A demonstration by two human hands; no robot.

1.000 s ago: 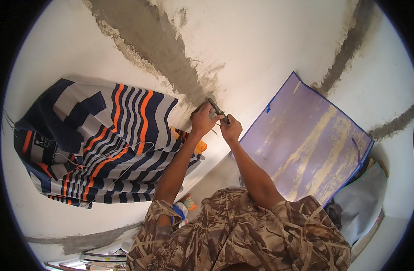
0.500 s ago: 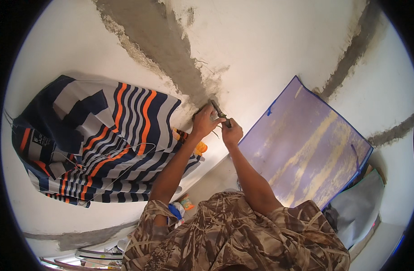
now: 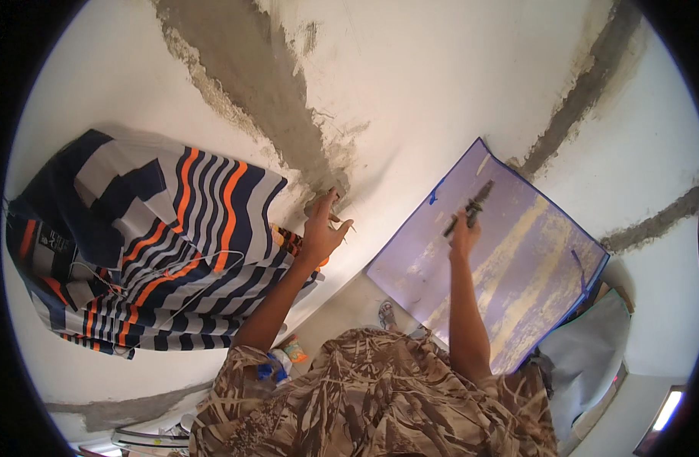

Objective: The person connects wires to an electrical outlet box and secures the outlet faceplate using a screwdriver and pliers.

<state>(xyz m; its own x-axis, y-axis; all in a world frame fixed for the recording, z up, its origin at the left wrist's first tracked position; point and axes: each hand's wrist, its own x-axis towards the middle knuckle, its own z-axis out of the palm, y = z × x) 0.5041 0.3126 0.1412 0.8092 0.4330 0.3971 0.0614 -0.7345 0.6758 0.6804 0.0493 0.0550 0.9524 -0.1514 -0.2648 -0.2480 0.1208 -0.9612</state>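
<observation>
My left hand (image 3: 319,231) is up against the wall at the lower end of a grey cement strip (image 3: 277,114). Its fingers stretch out and the thumb stands apart. Thin wires (image 3: 342,223) stick out beside the thumb; whether any finger presses on them cannot be made out. Off to the right, my right hand (image 3: 465,232) grips a dark hand tool (image 3: 479,199) with a narrow, pointed upper end. It looks like a knife or pliers, but I cannot tell which. The tool is away from the wires, in front of a purple board.
A striped navy, grey and orange garment (image 3: 174,251) hangs on the wall at left. The worn purple board (image 3: 441,266) leans at right, beside a grey sheet (image 3: 589,358). Below lie an orange packet (image 3: 294,350) and a blue item (image 3: 270,369); a foot (image 3: 387,312) shows on the floor.
My right hand has moved right with the dark tool, away from the wall and my left hand. My left hand stays by the cement strip, its fingers now more spread.
</observation>
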